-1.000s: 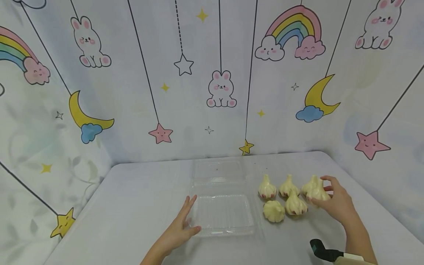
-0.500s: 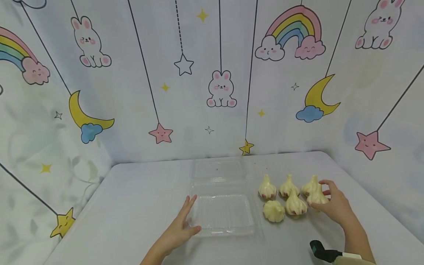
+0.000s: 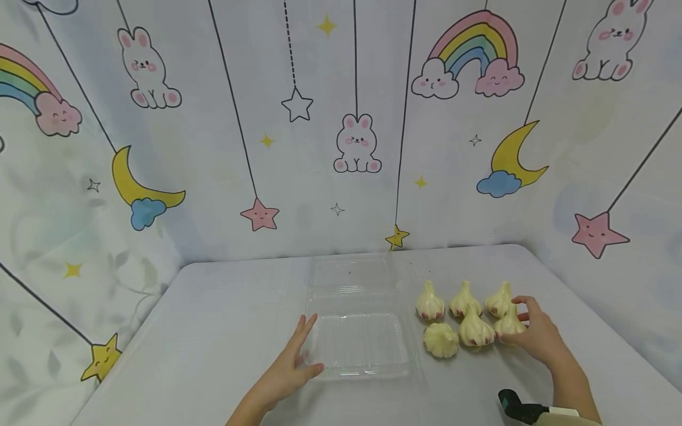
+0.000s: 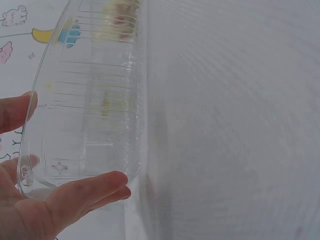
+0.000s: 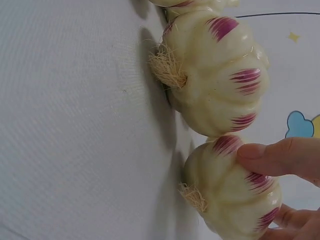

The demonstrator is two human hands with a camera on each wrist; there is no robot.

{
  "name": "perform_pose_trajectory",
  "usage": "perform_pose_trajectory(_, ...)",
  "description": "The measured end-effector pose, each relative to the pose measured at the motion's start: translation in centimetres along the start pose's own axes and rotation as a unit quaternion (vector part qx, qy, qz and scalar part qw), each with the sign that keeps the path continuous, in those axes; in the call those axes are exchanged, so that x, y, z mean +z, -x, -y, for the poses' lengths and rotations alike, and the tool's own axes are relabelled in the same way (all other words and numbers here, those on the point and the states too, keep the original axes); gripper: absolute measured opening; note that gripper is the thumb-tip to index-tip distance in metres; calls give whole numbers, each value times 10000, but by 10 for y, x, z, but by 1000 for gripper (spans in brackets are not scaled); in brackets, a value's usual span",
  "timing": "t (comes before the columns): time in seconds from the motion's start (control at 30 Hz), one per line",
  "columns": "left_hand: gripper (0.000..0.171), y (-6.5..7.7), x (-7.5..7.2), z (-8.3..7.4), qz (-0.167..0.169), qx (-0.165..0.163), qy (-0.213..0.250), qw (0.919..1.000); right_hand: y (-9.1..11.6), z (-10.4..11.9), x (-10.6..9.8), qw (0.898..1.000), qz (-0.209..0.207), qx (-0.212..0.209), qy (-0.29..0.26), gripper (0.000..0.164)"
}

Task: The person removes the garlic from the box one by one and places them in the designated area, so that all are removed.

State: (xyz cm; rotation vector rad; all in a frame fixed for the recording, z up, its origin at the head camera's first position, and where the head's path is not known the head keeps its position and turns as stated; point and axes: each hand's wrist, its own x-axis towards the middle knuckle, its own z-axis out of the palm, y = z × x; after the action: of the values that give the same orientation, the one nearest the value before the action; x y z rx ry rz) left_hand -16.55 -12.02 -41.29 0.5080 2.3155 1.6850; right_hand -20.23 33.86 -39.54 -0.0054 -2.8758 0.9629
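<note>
My right hand grips a garlic bulb at the right end of the front row. In the right wrist view, the thumb presses the purple-streaked side of this garlic bulb, and other fingers show partly behind it. Dry roots show at its base. It lies close beside another garlic bulb. My left hand rests against the left side of a clear plastic box, fingers extended. The left wrist view has the left hand spread at a corner of the box, its thumb along the wall.
The box's hinged lid lies folded back. More garlic bulbs stand in two rows right of the box, among them a back-left bulb and a front-left bulb lying tipped. A white cloth covers the table; a patterned curtain hangs behind.
My right hand has brought its garlic bulb down and toward me, from against the back-right bulb to the front row's right end. The left hand keeps its place at the box.
</note>
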Motion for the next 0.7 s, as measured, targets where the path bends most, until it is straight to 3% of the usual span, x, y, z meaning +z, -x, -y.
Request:
perform_pose_trajectory(0.53, 85, 1, 1, -2, 8, -8, -20, 10000, -3, -1, -1, 9992, 327, 243, 12, 89)
perform_pose_trajectory(0.7, 84, 1, 1, -3, -11, -5, -36, 10000, -2, 1, -1, 9996, 204, 152, 107, 91)
